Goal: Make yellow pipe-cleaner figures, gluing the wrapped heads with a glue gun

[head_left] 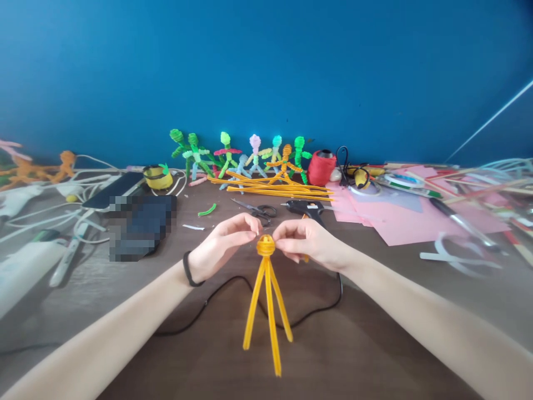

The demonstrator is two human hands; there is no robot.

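Observation:
A yellow-orange pipe cleaner figure [265, 245] hangs upright between my hands, with a round coiled head and long straight stems spreading below it. My right hand [306, 238] is closed, its thumb and fingertips pinched at the right side of the coiled head. A bit of orange pipe cleaner shows behind its fingers. On the other side, my left hand [227, 244] is closed in a pinch just off the upper left of the head. Whatever lies between those fingertips is too small to name. A black band [190, 269] circles the left wrist.
Scissors [260, 210] and a black glue gun [306, 208] lie just beyond my hands. Loose yellow pipe cleaners [278, 190] are piled before several finished pipe cleaner figures [255, 147]. Pink paper [391, 222] lies right, a phone [145, 225] left. A black cable [187, 329] crosses the table.

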